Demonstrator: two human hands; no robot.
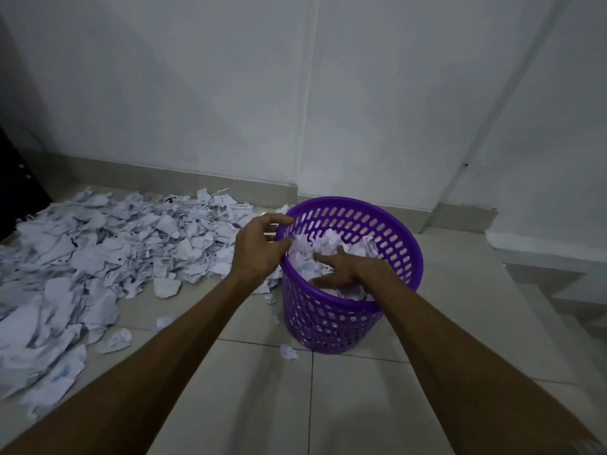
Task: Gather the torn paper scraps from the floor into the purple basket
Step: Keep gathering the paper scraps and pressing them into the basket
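Left of the hands, on the floor (345, 399): scraps (108, 254) heaped. Left hand (259, 246) curled, gripping basket (348, 320) rim. Right hand (345, 269) inside basket, fingers straight, pressing on paper (315, 244) there. Right of the hands: bare tile.

No legible text anywhere

Indoor room corner, probably a home: pale tiled floor (345, 389), plain white walls (230, 93), tile skirting (197, 178). Dim light.
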